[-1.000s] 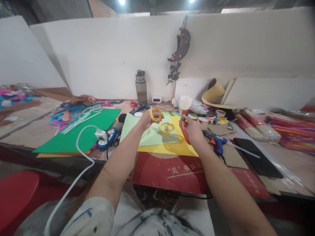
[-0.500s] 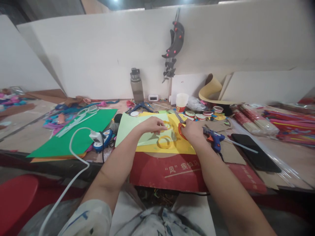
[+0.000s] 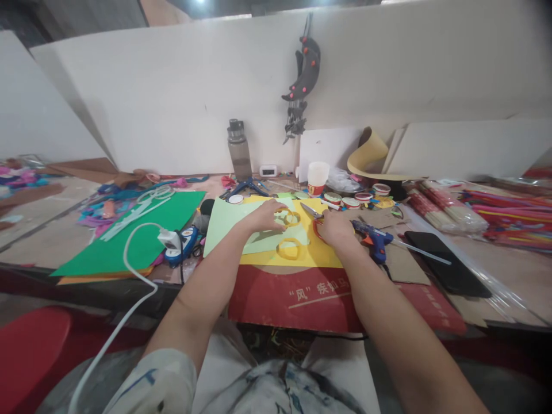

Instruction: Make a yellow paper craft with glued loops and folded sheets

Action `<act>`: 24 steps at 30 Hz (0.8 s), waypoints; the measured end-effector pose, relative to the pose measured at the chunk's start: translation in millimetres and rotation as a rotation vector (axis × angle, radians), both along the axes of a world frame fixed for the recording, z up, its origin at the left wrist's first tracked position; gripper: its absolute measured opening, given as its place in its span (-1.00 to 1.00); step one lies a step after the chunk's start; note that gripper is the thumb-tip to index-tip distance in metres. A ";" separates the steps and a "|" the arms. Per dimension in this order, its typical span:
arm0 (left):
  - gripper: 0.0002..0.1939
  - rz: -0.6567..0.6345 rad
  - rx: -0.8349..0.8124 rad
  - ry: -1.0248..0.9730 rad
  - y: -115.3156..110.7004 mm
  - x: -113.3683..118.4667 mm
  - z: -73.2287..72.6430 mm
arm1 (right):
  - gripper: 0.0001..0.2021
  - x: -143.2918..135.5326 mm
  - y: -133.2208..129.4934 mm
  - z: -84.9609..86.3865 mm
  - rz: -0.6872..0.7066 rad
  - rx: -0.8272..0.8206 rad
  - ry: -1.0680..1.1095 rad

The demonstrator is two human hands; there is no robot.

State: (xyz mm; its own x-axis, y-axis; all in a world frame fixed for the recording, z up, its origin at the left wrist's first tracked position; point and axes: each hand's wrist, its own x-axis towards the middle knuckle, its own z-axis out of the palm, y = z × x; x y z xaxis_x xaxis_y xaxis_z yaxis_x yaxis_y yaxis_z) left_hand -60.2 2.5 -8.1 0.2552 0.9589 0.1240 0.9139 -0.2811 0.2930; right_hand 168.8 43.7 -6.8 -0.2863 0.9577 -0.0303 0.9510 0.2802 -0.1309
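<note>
My left hand (image 3: 266,217) hovers over the pale green paper (image 3: 228,227) with fingers and thumb apart. Just right of its fingertips is a yellow paper ring (image 3: 294,217); whether they touch it I cannot tell. A second yellow ring (image 3: 288,249) lies nearer to me, on the yellow sheet (image 3: 325,257). My right hand (image 3: 336,228) is closed round the orange-red handles of a pair of scissors (image 3: 311,211), whose metal blades point away and to the left. Its fingers hide part of the handles.
Right of my right hand lies a blue hot glue gun (image 3: 377,244), then a black phone (image 3: 446,264). Behind stand a paper cup (image 3: 318,178) and a bottle (image 3: 239,150). Left are green sheets (image 3: 129,241) and a power strip (image 3: 183,246) with a white cable.
My left hand's fingers have spread apart from a pinch near the upper yellow ring. The scissors in my right hand have turned, their blades now lower and pointing more to the left.
</note>
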 end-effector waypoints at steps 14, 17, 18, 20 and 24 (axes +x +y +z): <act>-0.28 0.476 0.046 -0.060 1.1 -24.8 4.4 | -0.67 1.5 5.3 -4.5 0.007 0.044 -0.016; -0.29 0.541 0.055 -0.105 0.1 -23.2 6.2 | -0.65 2.5 4.0 -5.5 0.048 0.188 -0.002; -0.31 0.548 0.059 -0.128 -0.4 -21.7 6.9 | -0.64 1.3 3.0 -6.1 0.085 0.233 0.037; -0.34 0.546 0.056 -0.165 -1.6 -18.2 8.3 | -0.63 -4.2 -0.4 -8.7 0.220 0.272 0.156; -0.33 0.489 -0.001 -0.224 -3.7 -12.3 9.4 | -0.65 -21.8 -9.3 -19.5 0.487 0.181 0.223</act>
